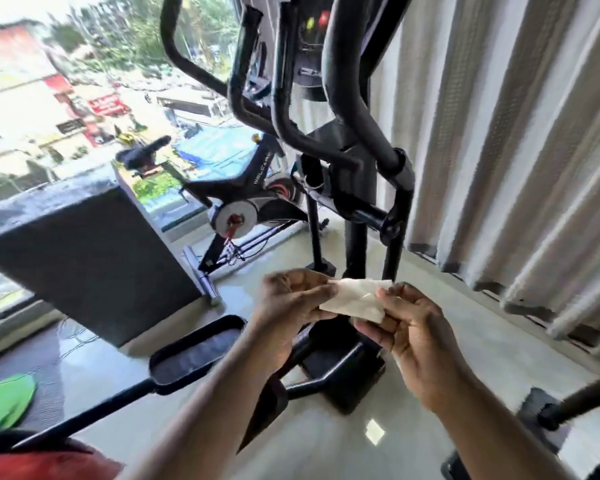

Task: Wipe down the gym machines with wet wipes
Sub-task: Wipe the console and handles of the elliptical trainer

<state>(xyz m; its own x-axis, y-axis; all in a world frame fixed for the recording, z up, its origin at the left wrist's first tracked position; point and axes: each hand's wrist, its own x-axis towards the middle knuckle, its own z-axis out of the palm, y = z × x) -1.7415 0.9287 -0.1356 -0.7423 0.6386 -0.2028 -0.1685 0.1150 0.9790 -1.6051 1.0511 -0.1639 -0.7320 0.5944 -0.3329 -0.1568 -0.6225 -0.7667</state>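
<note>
A white wet wipe [355, 297] is stretched between both hands at the centre of the view. My left hand [288, 310] pinches its left edge with thumb and fingers. My right hand [413, 337] pinches its right side, fingers curled over the lower corner. Right behind the wipe stands a black elliptical machine [347, 109] with curved handlebars and a console at the top. Its left foot pedal [196, 353] lies below my left forearm. The hands are held clear of the machine.
A spin bike [253, 202] stands by the window further back. A dark padded bench or board [80, 244] leans at the left. Grey curtains [516, 133] hang along the right. A green disc [6, 398] lies on the floor at lower left.
</note>
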